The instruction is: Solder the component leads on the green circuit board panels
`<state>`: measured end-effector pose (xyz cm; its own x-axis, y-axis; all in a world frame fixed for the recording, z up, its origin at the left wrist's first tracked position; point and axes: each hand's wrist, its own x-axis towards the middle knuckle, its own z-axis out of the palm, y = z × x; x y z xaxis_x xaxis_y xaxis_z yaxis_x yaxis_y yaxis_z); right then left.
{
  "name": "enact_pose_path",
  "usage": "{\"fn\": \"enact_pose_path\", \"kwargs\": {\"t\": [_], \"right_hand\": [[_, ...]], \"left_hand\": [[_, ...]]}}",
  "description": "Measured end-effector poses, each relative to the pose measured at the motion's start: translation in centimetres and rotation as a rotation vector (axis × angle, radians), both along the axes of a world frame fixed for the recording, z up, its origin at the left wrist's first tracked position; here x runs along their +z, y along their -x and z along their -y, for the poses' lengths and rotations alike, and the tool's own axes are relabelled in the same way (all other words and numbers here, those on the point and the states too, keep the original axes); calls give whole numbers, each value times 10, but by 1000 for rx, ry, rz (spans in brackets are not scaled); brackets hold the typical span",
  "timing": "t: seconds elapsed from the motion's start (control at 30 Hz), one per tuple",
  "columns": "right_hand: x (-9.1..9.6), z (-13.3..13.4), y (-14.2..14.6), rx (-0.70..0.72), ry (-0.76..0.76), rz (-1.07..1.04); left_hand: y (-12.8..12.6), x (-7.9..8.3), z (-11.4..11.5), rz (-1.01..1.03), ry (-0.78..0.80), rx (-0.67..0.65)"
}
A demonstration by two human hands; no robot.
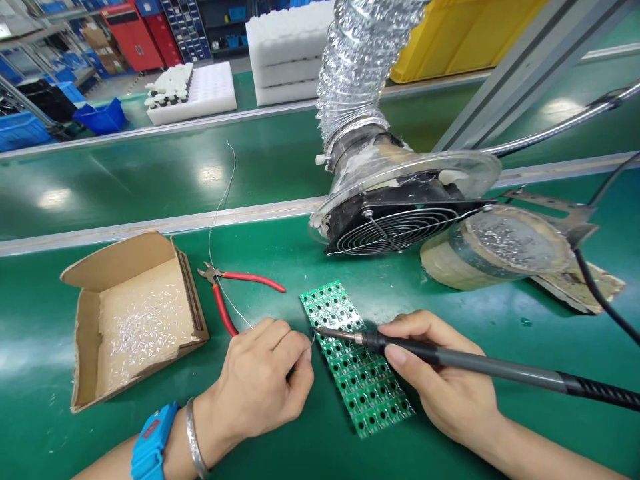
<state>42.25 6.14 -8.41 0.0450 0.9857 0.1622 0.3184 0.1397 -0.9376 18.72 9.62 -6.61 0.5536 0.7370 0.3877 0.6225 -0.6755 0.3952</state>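
Note:
A green circuit board with rows of black holes and shiny solder spots lies on the bench between my hands. My right hand grips a soldering iron, its tip at the board's left edge. Pinched in my left hand is a thin solder wire. One end of it shows just short of the iron's tip; the rest trails away behind the hand. Whether wire and tip touch I cannot tell. Diagonal cutters with red handles rest beyond my left hand, under the wire.
At left sits an open cardboard box of small clear pieces. A fume extractor fan with a foil duct overhangs the board's far side. Right of it stands a round tub holding metal bits. White foam blocks stand behind.

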Motion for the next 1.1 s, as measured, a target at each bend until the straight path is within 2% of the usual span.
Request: {"fn": "enact_pose_path", "kwargs": {"t": [0.2, 0.33, 0.4, 0.53, 0.63, 0.77, 0.93, 1.1], "right_hand": [[-1, 1, 0, -11, -5, -24], [3, 3, 1, -28, -76, -133], [8, 5, 2, 40, -155, -123], [16, 10, 8, 306, -340, 64], [14, 15, 12, 377, -413, 157], [9, 20, 10, 377, -426, 206], [11, 19, 4, 304, -408, 300], [16, 16, -3, 240, -368, 151]], "left_hand": [[-1, -2, -4, -10, 5, -9], [-1, 5, 0, 10, -9, -4], [-2, 13, 7, 44, -1, -23], [-8, 27, 27, 113, 32, -92], [-14, 32, 37, 156, 40, -100], [-10, 37, 39, 109, 54, -140], [14, 43, 33, 45, -2, -148], [22, 30, 36, 99, -25, -77]]}}
